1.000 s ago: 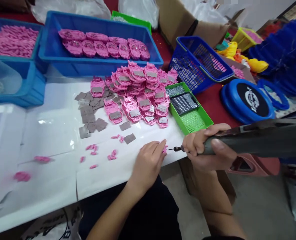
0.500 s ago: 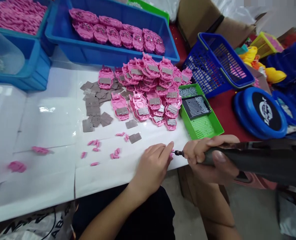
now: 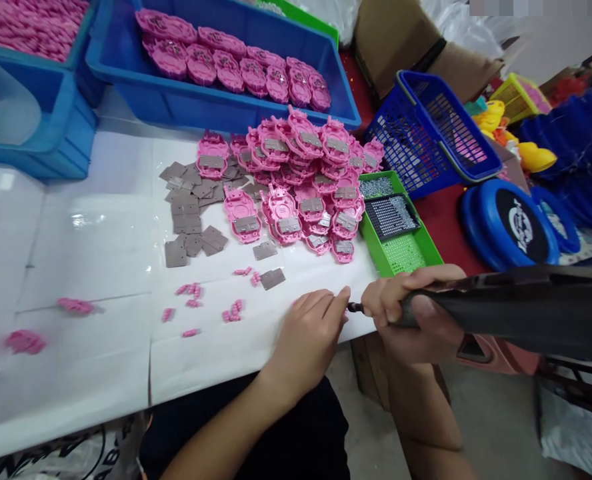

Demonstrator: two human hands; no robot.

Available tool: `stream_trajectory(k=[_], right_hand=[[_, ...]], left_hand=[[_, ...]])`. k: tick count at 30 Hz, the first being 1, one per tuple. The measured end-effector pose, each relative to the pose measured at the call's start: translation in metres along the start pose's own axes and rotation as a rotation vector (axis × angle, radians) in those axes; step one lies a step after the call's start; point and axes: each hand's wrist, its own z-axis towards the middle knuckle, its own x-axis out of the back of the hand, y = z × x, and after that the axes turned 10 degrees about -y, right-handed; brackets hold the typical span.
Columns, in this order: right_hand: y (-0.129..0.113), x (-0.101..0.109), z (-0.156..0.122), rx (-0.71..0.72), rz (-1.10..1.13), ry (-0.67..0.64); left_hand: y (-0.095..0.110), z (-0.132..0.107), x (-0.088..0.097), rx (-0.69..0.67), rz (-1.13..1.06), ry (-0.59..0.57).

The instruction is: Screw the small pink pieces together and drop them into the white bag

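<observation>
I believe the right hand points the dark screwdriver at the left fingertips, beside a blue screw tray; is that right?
Not quite: in the head view the screw tray is green, not blue. The right hand points the dark screwdriver at the fingertips of the left hand.

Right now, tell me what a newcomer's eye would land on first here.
The heap of pink plastic shells at the white table's centre, with more lined up in the blue bin behind it. Next, at the near edge, the right hand grips a dark power screwdriver, while the left hand pinches its fingers together at the bit.
</observation>
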Motion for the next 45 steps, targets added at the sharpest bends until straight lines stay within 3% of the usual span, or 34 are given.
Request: stream_trajectory(k=[7,12,16,28,35,41,43,45], right_hand=[[0.008,-0.008,-0.003,-0.001,0.026,0.042],[-0.004,-0.009,-0.013,0.034,-0.006,0.175],[-0.008,-0.006,-0.010,0.012,-0.032,0.194],[0.011,-0.004,0.003,-0.056,-0.015,0.054],[0.019,0.004,0.000,0.006,0.070,-0.095],[0.018,0.011,0.006,0.033,0.173,-0.359],[0.007,0.017,0.008,0.045,0.182,-0.295],[-0.008,0.028,0.009,0.065,0.154,-0.144]], left_hand=[[0.001,0.000,0.001,0.030,-0.012,-0.042],[0.002,0.001,0.004,0.014,-0.007,-0.038],[0.002,0.001,0.004,0.019,0.000,-0.018],[0.000,-0.001,0.001,0.029,0.015,-0.041],[-0.003,-0.002,-0.001,0.025,0.007,-0.026],[-0.006,-0.002,0.000,0.010,0.004,0.008],[-0.007,-0.003,0.001,-0.004,0.009,0.015],[-0.006,-0.003,0.002,-0.021,0.010,0.017]])
